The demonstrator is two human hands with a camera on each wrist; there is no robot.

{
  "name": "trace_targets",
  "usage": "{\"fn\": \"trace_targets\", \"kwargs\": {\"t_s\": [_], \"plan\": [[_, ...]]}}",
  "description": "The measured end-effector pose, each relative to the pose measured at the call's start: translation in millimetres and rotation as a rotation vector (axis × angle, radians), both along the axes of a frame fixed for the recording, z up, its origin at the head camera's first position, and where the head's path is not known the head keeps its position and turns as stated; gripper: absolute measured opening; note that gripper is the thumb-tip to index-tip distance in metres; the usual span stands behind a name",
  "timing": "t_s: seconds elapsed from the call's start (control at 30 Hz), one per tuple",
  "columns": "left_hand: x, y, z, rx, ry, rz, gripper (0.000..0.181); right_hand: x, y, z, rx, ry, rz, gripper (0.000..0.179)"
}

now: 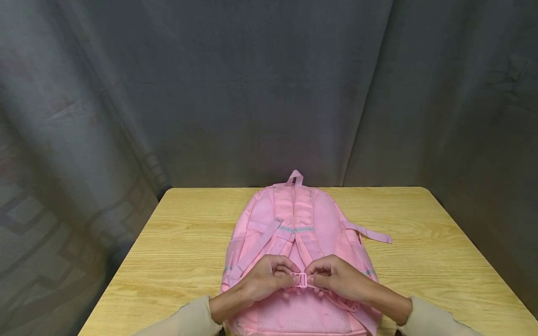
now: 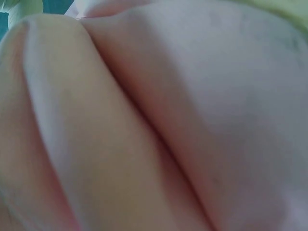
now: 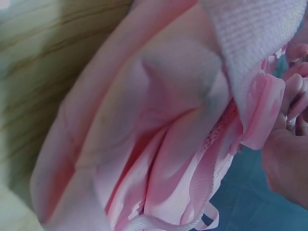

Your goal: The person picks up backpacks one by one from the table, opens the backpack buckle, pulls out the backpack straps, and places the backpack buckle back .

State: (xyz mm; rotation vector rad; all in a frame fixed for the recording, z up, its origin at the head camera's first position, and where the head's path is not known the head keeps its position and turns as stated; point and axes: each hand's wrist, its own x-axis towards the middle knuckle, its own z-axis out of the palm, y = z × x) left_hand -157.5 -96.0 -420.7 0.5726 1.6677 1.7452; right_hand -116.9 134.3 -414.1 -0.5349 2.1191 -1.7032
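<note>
A pink backpack point(image 1: 323, 219) lies on the table with its shoulder straps facing up and its top loop pointing away. Over its lower middle, both hands meet at a pink plastic buckle point(image 1: 303, 280). My left hand point(image 1: 269, 278) pinches the buckle's left side between thumb and fingers. From the other side, my right hand point(image 1: 342, 278) pinches its right side, thumb toward me. The right wrist view shows the right hand point(image 3: 293, 154) at the edge, beside pink webbing and a pink plastic piece point(image 3: 264, 113). Blurred pink fabric point(image 2: 240, 96) fills most of the left wrist view.
The backpack rests on a light wooden table point(image 1: 185, 233). One loose strap end point(image 1: 374, 234) sticks out to the right over the wood, and another strap point(image 1: 258, 247) lies slanted across the left side. Grey curtains point(image 1: 260, 93) hang behind and beside the table.
</note>
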Motion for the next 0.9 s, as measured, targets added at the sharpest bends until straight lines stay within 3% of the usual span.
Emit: {"fn": "trace_targets", "kwargs": {"t_s": [0.6, 0.9], "plan": [[0.8, -0.7, 1.0, -0.009, 0.024, -0.004, 0.022, -2.7, -1.6, 2.1, -0.066, -0.026, 0.067, 0.017], [1.3, -1.9, 0.6, -0.016, 0.017, 0.005, 0.020, -2.3, 0.0, 8.1, 0.002, -0.016, 0.050, 0.013]]}}
